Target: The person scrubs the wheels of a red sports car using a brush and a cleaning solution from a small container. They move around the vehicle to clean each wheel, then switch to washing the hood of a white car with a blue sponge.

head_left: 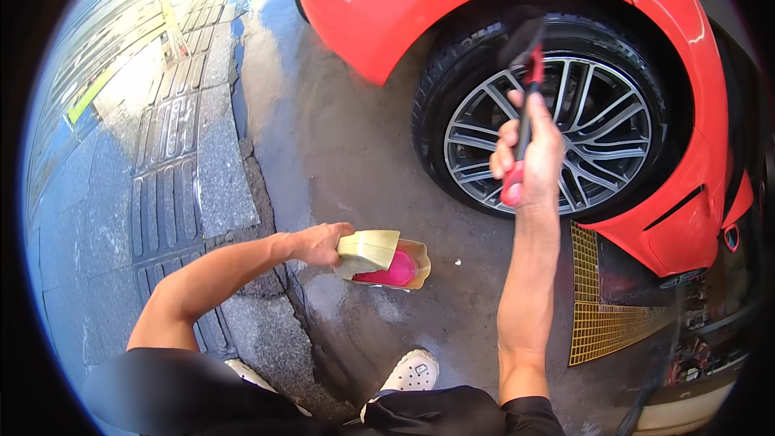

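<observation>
My left hand (324,244) is closed on a cut-open, yellowish plastic jug (370,247) and holds it above the wet ground. Bright pink liquid (398,272) shows inside. My right hand (539,152) is wrapped round the handle of a brush (525,125) with black and red parts. The brush's dark head is smeared by motion and overlaps the upper part of the black tyre (440,109); whether it touches the rubber I cannot tell. Behind the hand is the silver and black multi-spoke wheel (609,125) of a red car (379,8).
A yellow floor grating (585,299) lies to the right, beside the car. Broken stone kerb (230,169) and ribbed paving (165,202) run along the left. My pale clog (413,371) stands on the wet concrete. Cluttered items (701,353) sit at the lower right.
</observation>
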The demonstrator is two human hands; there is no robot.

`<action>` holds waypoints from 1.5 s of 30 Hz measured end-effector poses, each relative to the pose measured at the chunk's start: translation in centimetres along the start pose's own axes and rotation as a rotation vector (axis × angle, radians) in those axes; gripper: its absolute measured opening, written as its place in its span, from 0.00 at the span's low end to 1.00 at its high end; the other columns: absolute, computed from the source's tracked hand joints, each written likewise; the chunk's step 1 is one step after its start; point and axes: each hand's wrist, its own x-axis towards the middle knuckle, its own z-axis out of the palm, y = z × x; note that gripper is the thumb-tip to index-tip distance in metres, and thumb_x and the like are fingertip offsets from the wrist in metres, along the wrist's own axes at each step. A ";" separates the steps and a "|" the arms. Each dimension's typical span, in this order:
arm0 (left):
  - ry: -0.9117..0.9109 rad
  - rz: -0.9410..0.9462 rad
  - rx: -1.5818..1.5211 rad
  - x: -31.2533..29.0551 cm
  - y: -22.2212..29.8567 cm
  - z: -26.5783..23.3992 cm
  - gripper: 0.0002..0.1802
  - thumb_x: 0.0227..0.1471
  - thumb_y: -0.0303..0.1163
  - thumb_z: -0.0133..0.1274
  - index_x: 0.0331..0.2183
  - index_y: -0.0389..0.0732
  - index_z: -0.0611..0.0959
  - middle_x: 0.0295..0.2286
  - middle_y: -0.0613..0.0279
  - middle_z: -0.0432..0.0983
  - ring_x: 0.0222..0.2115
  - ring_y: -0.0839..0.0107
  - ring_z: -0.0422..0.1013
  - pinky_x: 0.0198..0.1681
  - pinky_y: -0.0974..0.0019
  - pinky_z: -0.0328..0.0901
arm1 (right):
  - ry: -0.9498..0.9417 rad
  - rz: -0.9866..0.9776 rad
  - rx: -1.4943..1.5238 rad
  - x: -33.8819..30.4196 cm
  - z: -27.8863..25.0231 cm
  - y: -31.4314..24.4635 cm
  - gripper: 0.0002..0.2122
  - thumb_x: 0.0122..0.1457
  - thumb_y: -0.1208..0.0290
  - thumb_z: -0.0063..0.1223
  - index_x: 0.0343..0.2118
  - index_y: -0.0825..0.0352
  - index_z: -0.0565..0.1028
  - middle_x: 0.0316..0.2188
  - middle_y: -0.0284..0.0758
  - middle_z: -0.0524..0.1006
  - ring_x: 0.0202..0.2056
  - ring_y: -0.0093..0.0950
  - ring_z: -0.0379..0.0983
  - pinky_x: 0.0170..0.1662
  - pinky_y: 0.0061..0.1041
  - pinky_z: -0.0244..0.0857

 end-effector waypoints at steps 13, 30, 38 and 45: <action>-0.123 -0.115 -0.017 0.4 1.8 0.0 0.34 0.37 0.29 0.61 0.52 0.34 0.78 0.56 0.45 0.68 0.51 0.47 0.73 0.57 0.55 0.68 | 0.395 -0.814 -1.533 5.3 -4.2 5.6 0.26 0.69 0.52 0.49 0.61 0.65 0.61 0.27 0.44 0.81 0.21 0.45 0.79 0.20 0.41 0.71; -0.175 -0.038 -0.102 0.3 1.3 -1.0 0.34 0.33 0.29 0.66 0.48 0.34 0.80 0.57 0.46 0.66 0.56 0.45 0.67 0.58 0.51 0.66 | -0.390 0.024 -2.443 -4.8 -32.0 14.0 0.24 0.65 0.53 0.57 0.61 0.54 0.70 0.37 0.45 0.78 0.37 0.37 0.81 0.38 0.29 0.75; -0.066 -0.111 -0.339 -0.4 1.1 1.9 0.23 0.36 0.23 0.61 0.41 0.36 0.82 0.62 0.39 0.62 0.63 0.42 0.60 0.58 0.48 0.66 | -0.296 -0.173 -2.411 -17.0 -32.1 14.5 0.23 0.64 0.48 0.54 0.55 0.59 0.73 0.23 0.36 0.79 0.19 0.39 0.77 0.20 0.38 0.72; 0.112 -0.160 -0.481 -2.3 6.5 2.5 0.20 0.41 0.26 0.63 0.40 0.37 0.83 0.64 0.32 0.56 0.58 0.41 0.67 0.57 0.50 0.67 | -0.122 0.395 -1.922 -27.2 -27.5 15.1 0.23 0.59 0.54 0.63 0.53 0.62 0.76 0.32 0.45 0.83 0.27 0.48 0.80 0.28 0.44 0.74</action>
